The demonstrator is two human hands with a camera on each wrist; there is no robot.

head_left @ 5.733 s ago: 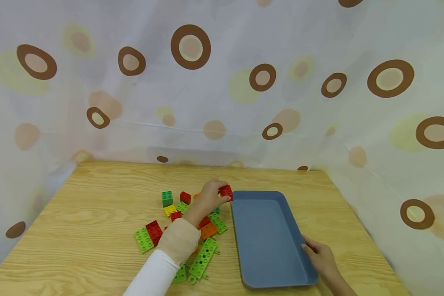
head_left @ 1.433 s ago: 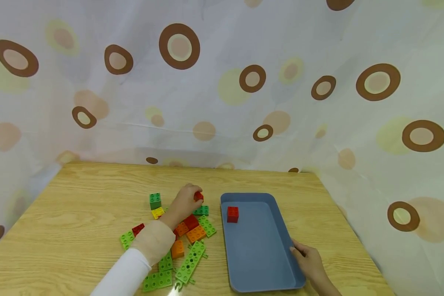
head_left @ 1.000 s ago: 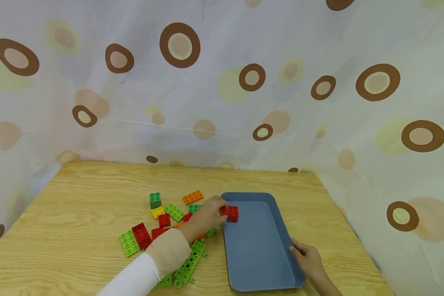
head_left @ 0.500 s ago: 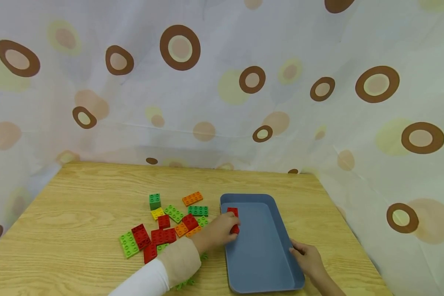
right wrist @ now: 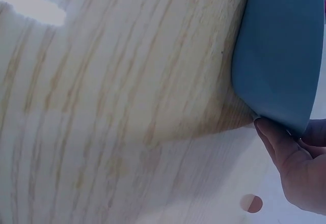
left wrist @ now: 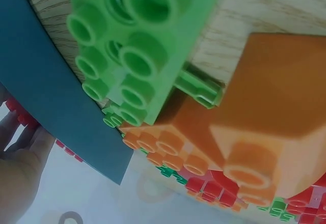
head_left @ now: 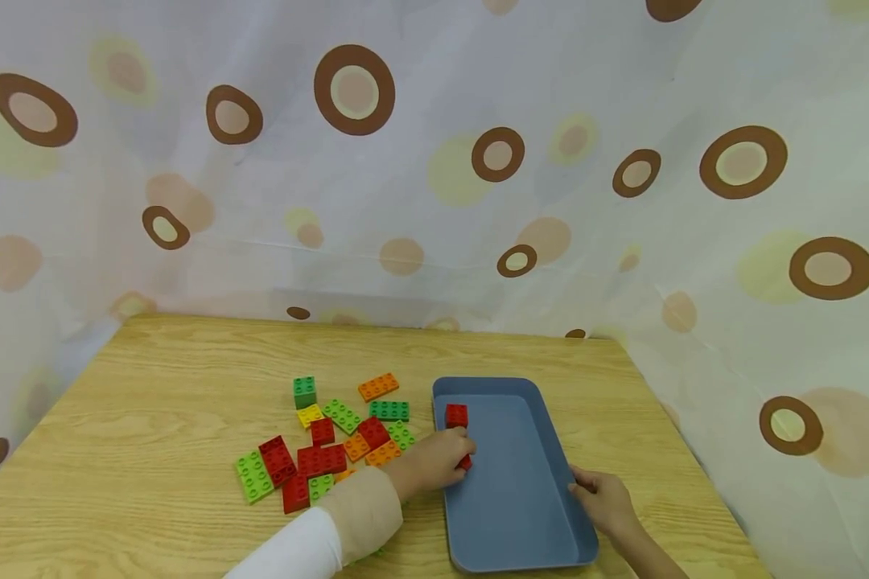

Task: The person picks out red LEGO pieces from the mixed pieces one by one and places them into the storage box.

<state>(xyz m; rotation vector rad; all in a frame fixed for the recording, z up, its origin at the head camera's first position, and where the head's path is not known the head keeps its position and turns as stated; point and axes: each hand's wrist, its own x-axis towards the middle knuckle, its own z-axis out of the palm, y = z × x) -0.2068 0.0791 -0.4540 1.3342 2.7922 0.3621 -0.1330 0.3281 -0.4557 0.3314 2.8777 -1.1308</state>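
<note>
My left hand (head_left: 438, 462) reaches over the left rim of the blue-grey tray (head_left: 517, 498) and pinches a red toy brick (head_left: 466, 462), mostly hidden by the fingers. Just behind it, inside the tray, sits another red brick (head_left: 456, 414). In the left wrist view the fingers (left wrist: 38, 145) curl around the studded red brick (left wrist: 23, 116) beyond the tray wall (left wrist: 66, 102). On the opposite side, my right hand (head_left: 604, 505) grips the tray's right rim. From the right wrist view, its thumb and fingers (right wrist: 277, 137) pinch the tray's wall (right wrist: 277, 56).
Left of the tray lies a loose spread of bricks: a dark green block (head_left: 304, 392), an orange plate (head_left: 379, 387), a lime plate (head_left: 253, 476), a yellow brick (head_left: 309, 416) and several red ones. A lime wheeled-base piece (left wrist: 137, 56) lies partly under the left forearm. Patterned cloth (head_left: 434, 201) hangs behind the table.
The earlier red brick went from my left hand into the tray. That hand then took a second red brick, carried it right into the tray and shifted slightly nearer. The right hand stays on the rim.
</note>
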